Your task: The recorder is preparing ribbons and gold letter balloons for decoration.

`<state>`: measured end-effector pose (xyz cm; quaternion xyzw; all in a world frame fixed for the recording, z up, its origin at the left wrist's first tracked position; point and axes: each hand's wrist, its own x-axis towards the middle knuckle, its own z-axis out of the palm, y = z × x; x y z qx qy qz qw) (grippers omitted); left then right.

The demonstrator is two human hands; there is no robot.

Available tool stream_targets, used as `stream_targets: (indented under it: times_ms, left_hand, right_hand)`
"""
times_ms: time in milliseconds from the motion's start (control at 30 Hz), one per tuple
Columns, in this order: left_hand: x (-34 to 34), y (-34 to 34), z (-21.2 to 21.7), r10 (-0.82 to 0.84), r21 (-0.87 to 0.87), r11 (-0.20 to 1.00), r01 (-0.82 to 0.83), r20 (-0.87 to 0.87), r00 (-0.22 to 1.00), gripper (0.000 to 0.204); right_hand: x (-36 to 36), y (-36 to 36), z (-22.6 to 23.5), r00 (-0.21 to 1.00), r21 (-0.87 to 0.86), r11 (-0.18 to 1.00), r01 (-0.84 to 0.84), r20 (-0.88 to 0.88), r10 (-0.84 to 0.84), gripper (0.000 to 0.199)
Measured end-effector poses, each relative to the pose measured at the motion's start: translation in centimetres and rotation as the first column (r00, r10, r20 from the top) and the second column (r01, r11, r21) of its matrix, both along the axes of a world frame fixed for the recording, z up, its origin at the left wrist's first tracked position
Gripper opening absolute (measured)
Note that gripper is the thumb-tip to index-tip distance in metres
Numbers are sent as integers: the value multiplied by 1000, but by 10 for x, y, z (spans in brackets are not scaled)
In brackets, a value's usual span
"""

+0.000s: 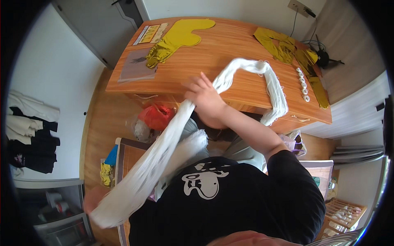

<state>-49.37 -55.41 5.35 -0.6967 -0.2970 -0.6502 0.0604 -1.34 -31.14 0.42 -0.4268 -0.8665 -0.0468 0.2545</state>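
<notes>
A long hank of white yarn (139,170) runs from the lower left, across my lap, up onto the desk. My left hand (93,197) is at its lower end, mostly hidden by the strands, and seems to hold the loop. The strands pass under my right hand (206,98), which closes around them near the desk's front edge; its fingers are partly blurred, one pointing up. Beyond that hand, the hank bends over the desktop and hangs over the front edge. Another white length with a frayed end (200,138) lies over my lap.
On the wooden desk (197,53) lie a shiny mustard-yellow piece (180,35), more yellow pieces (281,47), a row of small white coils (303,84) and a grey sheet (137,65). A black device with antennas (324,59) stands far right. Below is a red bag (156,117).
</notes>
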Motion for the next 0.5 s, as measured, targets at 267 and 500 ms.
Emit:
stream_targets:
  times_ms: [267, 500]
  left_hand:
    - [-127, 2, 47, 434, -298, 895, -331, 418, 798, 50]
    - [-115, 153, 22, 18, -313, 898, 309, 728, 685, 68]
  right_hand:
    - [96, -9, 32, 804, 57, 908, 414, -490, -336, 29]
    - [254, -62, 138, 739, 284, 697, 659, -420, -528, 27]
